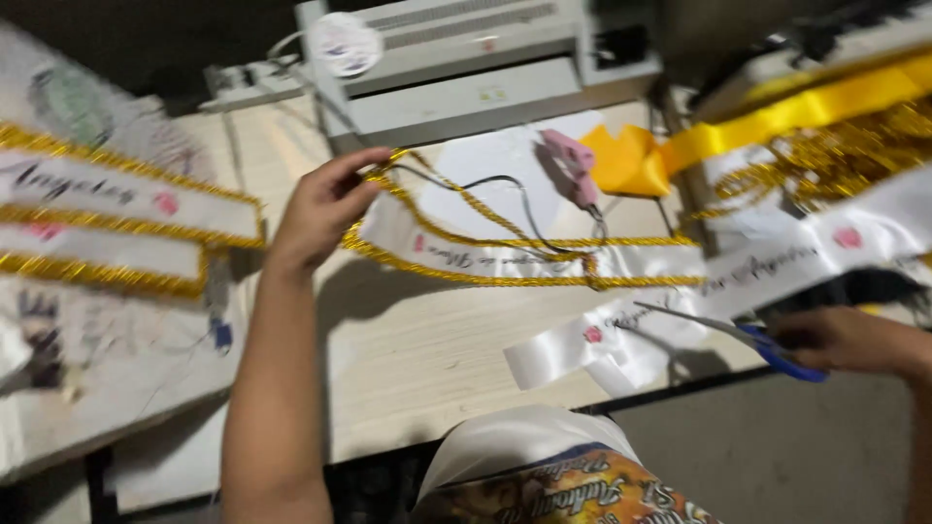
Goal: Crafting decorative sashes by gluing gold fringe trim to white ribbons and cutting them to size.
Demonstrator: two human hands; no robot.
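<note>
1. Nearest to me, below the table (427, 369) edge, I see a fold of white fabric (515, 442) over a printed orange cloth, right at the bottom of the view.
2. My right hand (849, 340) sits at the table's near right corner, fingers closed around blue-handled scissors (748, 340); the blades stand open and point left toward a loose white ribbon (582, 349) with pink marks (the picture is blurred here, so I cannot tell whether the blades touch it).
3. My left hand (325, 209) is raised over the table's middle, fingers curled in a pinch on the end of a white sash (505, 257) edged in gold braid, which runs rightward across the tabletop.
4. A dark cord (505, 194) loops over that sash toward a pink glue gun (573, 165) lying further back on the table.
5. On the table's left side lie more gold-trimmed sashes (107, 228), well apart from my left hand.
6. At the table's far right, yellow ribbon (777, 121) is bunched beside gold trim.
7. Furthest back stands a grey machine (466, 68).
</note>
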